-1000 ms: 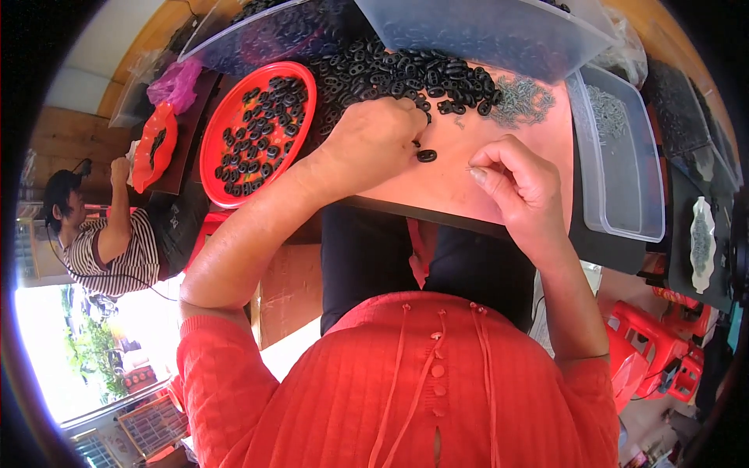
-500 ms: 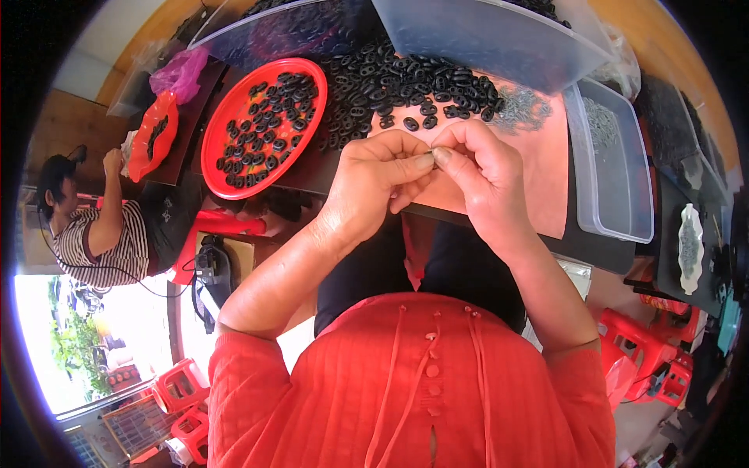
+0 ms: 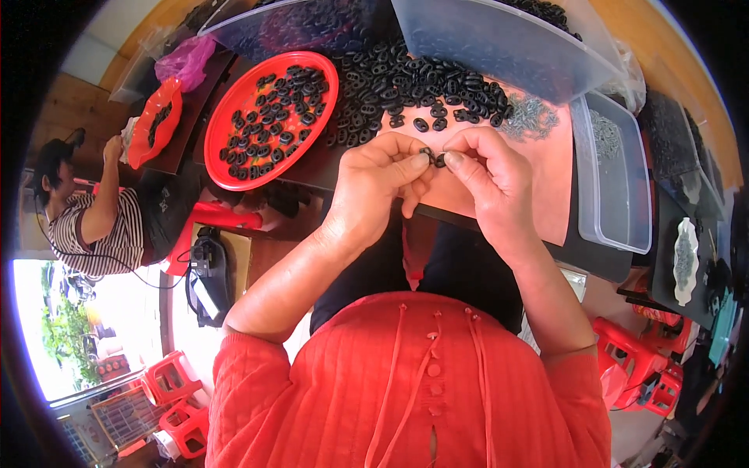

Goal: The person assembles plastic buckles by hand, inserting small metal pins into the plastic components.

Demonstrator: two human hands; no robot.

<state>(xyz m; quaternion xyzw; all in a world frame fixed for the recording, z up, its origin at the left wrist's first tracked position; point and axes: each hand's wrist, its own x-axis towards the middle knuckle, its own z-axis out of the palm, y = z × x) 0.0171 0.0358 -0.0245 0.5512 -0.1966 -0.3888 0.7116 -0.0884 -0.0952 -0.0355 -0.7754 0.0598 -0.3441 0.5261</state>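
Note:
My left hand [image 3: 382, 173] and my right hand [image 3: 493, 173] meet above the near edge of the table, thumbs and forefingers pinched. Between their fingertips shows a small black oval piece [image 3: 440, 161], with a dark part at the left thumb as well. The fingers cover much of it, so I cannot tell whether it is one piece or two. Just beyond lies a heap of black two-hole oval pieces [image 3: 421, 82], a few of them loose on an orange sheet [image 3: 546, 199]. Small silvery metal parts [image 3: 530, 117] are piled to the right of the heap.
On the left stands a red round tray [image 3: 214, 148] with many black pieces. A clear plastic tub [image 3: 616, 238] with metal parts is at the right. A large translucent bin [image 3: 499, 51] rises behind the heap. At the far left, a person [image 3: 97, 222] sits by a red scalloped dish [image 3: 144, 148].
My hands have moved slightly apart, and the black piece, hidden before, now shows between the fingertips. The whole view has shifted a little.

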